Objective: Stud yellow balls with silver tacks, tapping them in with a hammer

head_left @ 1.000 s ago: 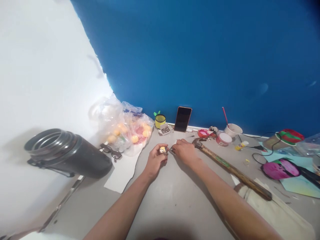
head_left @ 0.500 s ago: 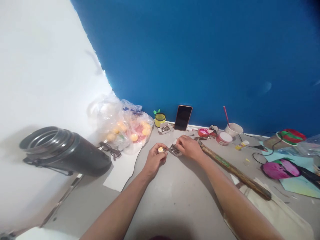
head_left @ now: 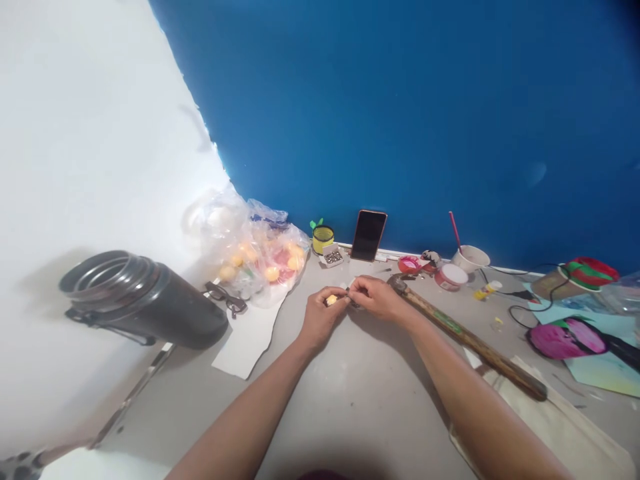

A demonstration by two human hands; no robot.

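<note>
My left hand [head_left: 321, 319] is closed around a small yellow ball [head_left: 331, 300], part of which shows between the fingers. My right hand [head_left: 379, 299] is pinched beside it, its fingertips nearly meeting those of the left. Whatever the right fingertips hold is too small to make out. Under the right hand, a small open box of tiny metal pieces is mostly hidden. A second open box [head_left: 332, 256] of similar shiny pieces stands behind the hands, in front of a yellow cup [head_left: 323, 240].
A dark flask [head_left: 165, 303] and glasses [head_left: 227, 298] are at left, near plastic bags [head_left: 257, 257] with yellow balls. A phone [head_left: 369, 235] leans on the blue wall. Right of my hands lie a wooden-handled hammer [head_left: 470, 343], a white cup [head_left: 471, 259] and a pink painted piece [head_left: 567, 337].
My right hand has moved from the box of metal pieces towards the left hand, and the fingertips now come together by the yellow ball. The view has shifted slightly.
</note>
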